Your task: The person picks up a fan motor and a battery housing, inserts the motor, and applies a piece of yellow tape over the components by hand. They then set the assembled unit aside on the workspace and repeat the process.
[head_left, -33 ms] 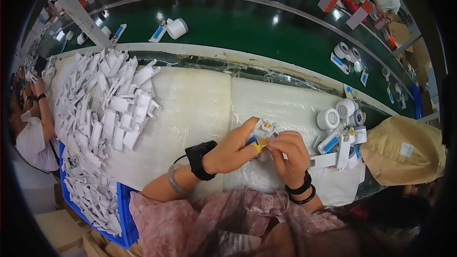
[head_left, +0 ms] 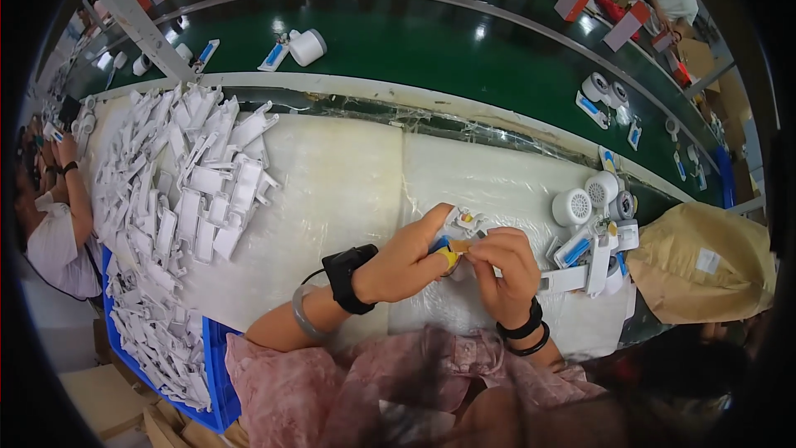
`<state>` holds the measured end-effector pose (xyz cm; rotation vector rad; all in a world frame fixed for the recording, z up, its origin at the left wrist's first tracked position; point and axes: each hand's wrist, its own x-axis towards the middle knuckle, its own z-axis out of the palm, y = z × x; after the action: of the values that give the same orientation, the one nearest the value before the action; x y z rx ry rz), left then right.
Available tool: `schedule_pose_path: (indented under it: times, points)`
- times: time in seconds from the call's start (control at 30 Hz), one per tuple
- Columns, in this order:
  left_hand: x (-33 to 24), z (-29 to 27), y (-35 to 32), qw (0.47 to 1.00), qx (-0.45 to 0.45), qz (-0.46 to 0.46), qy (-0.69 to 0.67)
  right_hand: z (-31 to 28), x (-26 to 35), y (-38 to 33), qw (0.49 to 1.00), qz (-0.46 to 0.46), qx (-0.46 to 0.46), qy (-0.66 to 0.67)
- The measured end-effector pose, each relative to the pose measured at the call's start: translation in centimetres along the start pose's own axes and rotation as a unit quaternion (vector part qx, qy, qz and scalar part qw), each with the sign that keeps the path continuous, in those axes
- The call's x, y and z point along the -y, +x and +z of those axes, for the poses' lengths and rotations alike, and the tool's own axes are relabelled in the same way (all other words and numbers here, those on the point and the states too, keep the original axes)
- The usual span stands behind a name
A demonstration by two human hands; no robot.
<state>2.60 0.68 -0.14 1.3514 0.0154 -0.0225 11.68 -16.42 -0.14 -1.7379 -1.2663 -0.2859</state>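
From my remote seat I see the left hand (head_left: 406,261) curled round a small white assembly (head_left: 460,221) over the table (head_left: 332,174) — blue and yellow patches show, fingers hiding the rest — while the right hand (head_left: 507,265) pinches its side, fingertips nearly together.

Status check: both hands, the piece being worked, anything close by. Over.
Left hand holding small white part. Right hand at it, exact grip hidden. White casings heaped left; round white heads clustered right.
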Motion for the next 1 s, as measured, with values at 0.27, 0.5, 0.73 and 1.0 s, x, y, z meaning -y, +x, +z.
schedule_pose_path:
  times: [0.27, 0.5, 0.73, 1.0]
  points:
    - [-0.5, 0.1, -0.3, 0.999, 0.031, -0.008, 0.015, 0.2, -0.2, 0.1, 1.0, 0.004, -0.02, -0.01]
    - [-0.5, 0.3, -0.1, 0.999, 0.028, -0.008, 0.025, 0.1, -0.4, -0.3, 0.999, -0.009, -0.033, -0.011]
    - [-0.6, 0.6, -0.2, 0.997, 0.017, 0.031, 0.065, 0.3, -0.3, -0.3, 0.999, -0.002, -0.036, -0.01]
    - [0.0, 0.0, -0.3, 0.985, 0.008, 0.087, 0.152, 0.2, -0.2, -0.1, 0.999, -0.004, -0.032, -0.015]
